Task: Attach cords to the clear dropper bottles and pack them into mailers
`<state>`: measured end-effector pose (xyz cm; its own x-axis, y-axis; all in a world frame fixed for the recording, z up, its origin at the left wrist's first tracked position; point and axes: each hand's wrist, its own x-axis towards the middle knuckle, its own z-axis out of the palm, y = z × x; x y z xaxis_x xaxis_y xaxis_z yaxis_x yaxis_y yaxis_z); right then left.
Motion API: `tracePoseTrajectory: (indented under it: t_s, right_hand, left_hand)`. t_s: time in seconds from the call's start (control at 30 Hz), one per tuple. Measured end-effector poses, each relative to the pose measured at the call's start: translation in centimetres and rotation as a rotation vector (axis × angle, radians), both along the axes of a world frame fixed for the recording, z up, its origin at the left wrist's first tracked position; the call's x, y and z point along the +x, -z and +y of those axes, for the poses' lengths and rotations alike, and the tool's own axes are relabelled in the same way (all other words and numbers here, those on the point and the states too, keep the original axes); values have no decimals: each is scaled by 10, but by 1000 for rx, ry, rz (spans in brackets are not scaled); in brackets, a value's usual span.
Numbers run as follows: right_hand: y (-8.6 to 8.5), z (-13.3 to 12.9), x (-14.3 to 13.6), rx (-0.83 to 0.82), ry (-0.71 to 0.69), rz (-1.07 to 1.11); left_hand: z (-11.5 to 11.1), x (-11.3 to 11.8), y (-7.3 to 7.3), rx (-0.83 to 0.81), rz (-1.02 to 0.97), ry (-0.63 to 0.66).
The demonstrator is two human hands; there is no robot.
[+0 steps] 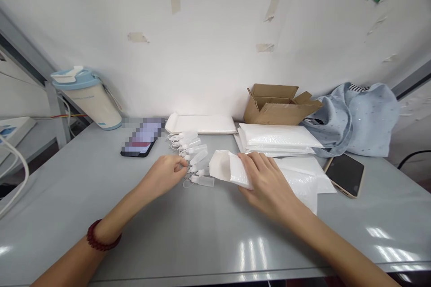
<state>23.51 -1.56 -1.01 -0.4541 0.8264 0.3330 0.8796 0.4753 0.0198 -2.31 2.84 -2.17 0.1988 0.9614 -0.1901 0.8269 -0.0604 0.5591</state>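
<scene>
My right hand grips a white bubble mailer with its mouth gaping to the left. Its flap stands out beyond my fingers. At the left end of a row of small translucent squeeze bottles, my left hand has thumb and fingers pinched together beside the white caps. What that pinch holds, if anything, is hidden. Thin cords loop from the caps. One bottle lies nearest me. More white mailers lie under and beyond my right forearm.
Behind the bottles lies a flat white mailer stack; another mailer pile sits before an open cardboard box. A tumbler and lit phone are left. A dark phone and blue cloth bag are right.
</scene>
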Motion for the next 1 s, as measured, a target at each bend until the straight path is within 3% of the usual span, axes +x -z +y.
tracePoseTrajectory:
  t_s: [0.23, 0.47, 0.77, 0.87, 1.0]
  right_hand:
    - [0, -2, 0, 5, 2, -9]
    - [1, -2, -1, -6, 1, -13]
    - [4, -1, -1, -18, 16, -27]
    - [4, -1, -1, -21, 23, -33]
    - [3, -1, -1, -34, 25, -50]
  left_hand:
    - [-3, 3, -7, -26, -68, -12]
    - [2, 3, -2, -248, -231, -40]
    - [5, 4, 4, -176, -248, -36]
    - [4, 2, -2, -214, -336, -53]
    - [-2, -3, -21, -269, -458, -53]
